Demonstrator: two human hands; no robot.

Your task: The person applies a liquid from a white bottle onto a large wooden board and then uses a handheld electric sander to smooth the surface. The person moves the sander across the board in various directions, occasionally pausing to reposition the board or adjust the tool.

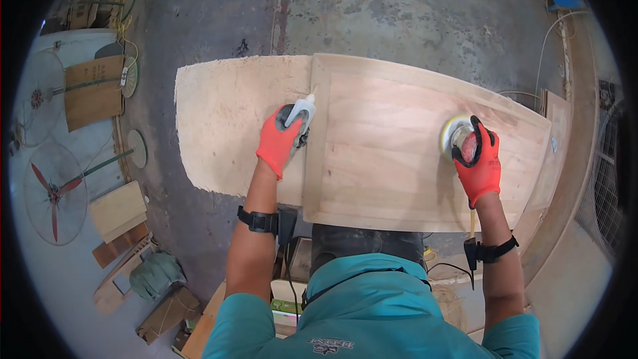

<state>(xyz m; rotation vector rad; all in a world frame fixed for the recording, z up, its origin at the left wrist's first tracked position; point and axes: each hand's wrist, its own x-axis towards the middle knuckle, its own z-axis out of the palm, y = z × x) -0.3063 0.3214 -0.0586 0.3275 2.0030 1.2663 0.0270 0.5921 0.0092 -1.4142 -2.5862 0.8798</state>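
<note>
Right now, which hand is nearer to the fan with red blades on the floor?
Left. The left hand grips a small bottle at the wood panel's left edge, on the side toward the red-bladed fan. The right hand, on a sander, is far across the panel.

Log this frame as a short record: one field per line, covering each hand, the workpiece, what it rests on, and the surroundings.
left hand: left hand in a red glove, gripping a white glue bottle at the panel's left edge
right hand: right hand in a red glove, holding a roll of tape against the panel
workpiece: framed wooden panel, lying flat, pale wood
support: rough plywood sheet under the panel's left end
wrists: black strap on each forearm
surroundings: concrete floor; red-bladed fan and wood offcuts at left
</note>
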